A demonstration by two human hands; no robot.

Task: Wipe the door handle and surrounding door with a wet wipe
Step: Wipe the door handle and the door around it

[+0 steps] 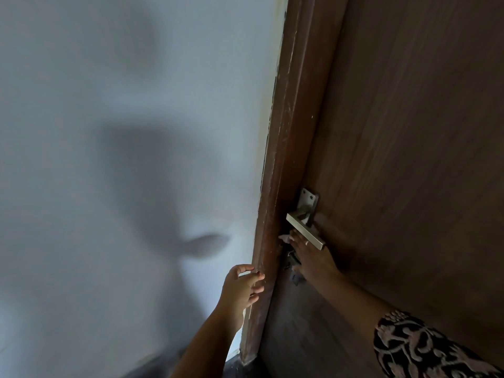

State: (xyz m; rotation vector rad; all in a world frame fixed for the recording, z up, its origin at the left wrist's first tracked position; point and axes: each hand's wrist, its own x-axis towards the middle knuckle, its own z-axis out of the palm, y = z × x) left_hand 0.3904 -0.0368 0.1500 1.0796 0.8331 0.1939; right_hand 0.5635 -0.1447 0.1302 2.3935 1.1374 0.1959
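A silver lever door handle [305, 231] on a metal backplate [308, 199] sits on the dark brown wooden door [409, 148]. My right hand [313, 260] reaches up under the lever and presses a white wet wipe [285, 238] against the door beside the frame; only a small crumpled edge of the wipe shows past my fingers. My left hand [242, 289] is lower and to the left, with fingers spread and resting on the edge of the brown door frame [283, 148], holding nothing.
A pale blue-white wall [122, 132] fills the left side and carries soft shadows of my arm. A dark lock part [293, 271] below the handle is partly hidden by my right hand. A strip of dark floor [231, 364] shows at the frame's foot.
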